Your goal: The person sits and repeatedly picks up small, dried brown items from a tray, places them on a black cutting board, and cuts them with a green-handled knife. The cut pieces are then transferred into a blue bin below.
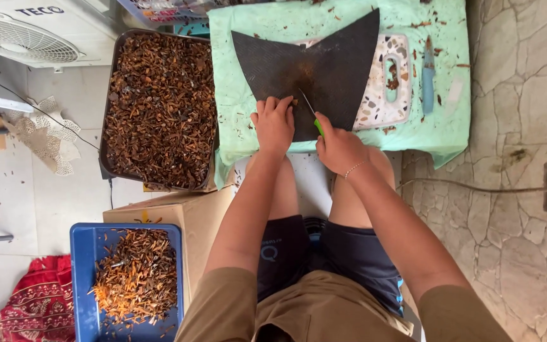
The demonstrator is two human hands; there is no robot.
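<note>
I am mid-cut: my right hand (340,147) is closed around the green-handled knife (312,114), blade down on the black mat (337,69), while my left hand (274,121) pins 1 small brown piece (294,101) there. Next, I judge, a short slice clear of my fingertips.

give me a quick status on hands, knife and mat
Left hand pressing a small piece down on the black mat. Right hand grips green-handled knife, blade on the mat. Nothing in the way.

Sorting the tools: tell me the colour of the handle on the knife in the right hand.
Bright green knife handle, gripped in the right hand; seen in the head view.
</note>
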